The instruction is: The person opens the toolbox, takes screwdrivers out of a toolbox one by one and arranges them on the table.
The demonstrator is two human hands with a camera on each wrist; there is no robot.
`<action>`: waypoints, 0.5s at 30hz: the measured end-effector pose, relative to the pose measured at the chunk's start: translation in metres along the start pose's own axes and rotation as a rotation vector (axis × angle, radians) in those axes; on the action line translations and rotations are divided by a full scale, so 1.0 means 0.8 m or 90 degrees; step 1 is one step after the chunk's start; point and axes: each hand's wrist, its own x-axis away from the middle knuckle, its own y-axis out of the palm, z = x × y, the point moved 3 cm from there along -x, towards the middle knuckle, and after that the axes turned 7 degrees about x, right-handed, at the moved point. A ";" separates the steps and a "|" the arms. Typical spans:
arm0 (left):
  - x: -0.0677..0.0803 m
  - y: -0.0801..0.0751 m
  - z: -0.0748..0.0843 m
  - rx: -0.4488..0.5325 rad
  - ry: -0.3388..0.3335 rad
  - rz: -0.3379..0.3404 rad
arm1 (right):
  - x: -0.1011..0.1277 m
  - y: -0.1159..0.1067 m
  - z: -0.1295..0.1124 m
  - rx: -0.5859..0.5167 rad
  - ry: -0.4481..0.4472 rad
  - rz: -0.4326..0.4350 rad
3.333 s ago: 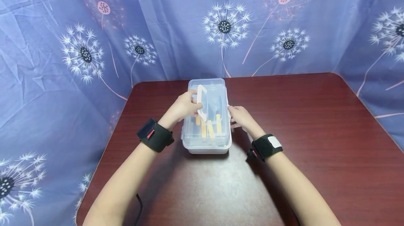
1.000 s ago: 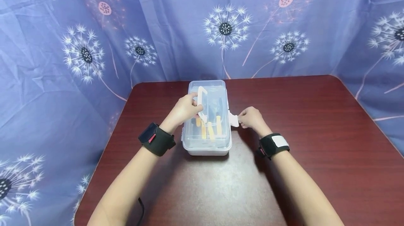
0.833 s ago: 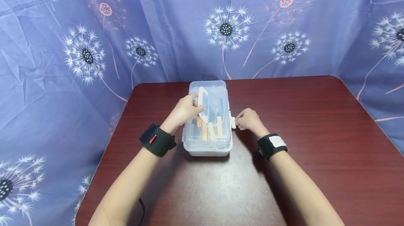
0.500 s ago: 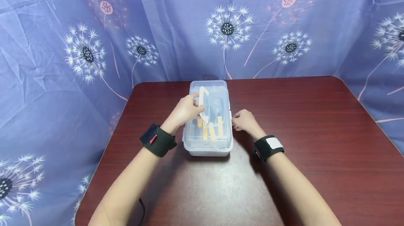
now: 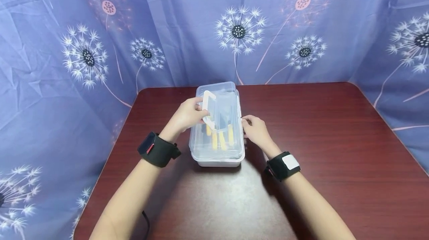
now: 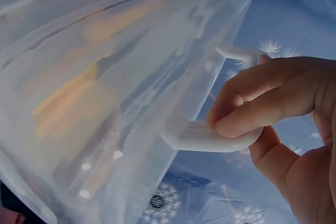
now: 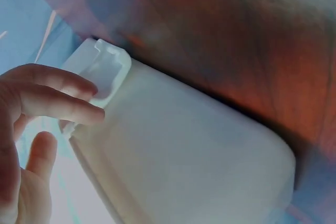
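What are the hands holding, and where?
The left hand pinches the clear box's white handle. The right hand touches its side latch.

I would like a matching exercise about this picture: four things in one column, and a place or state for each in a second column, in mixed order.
Things:
1. left hand
2. right hand
3. yellow-handled tools
4. table

States:
a. inside the clear box
b. grips the white handle on the lid
c. dark red, under the box
d. touches the white latch at the box's side

Pairs: 1-b, 2-d, 3-a, 4-c
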 end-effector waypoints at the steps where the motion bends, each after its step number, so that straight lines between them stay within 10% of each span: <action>1: 0.001 -0.003 0.000 0.009 0.001 0.003 | 0.001 0.000 0.000 0.001 0.001 0.003; 15: 0.014 -0.038 -0.018 0.103 0.037 0.022 | 0.005 0.000 0.003 0.066 -0.013 0.033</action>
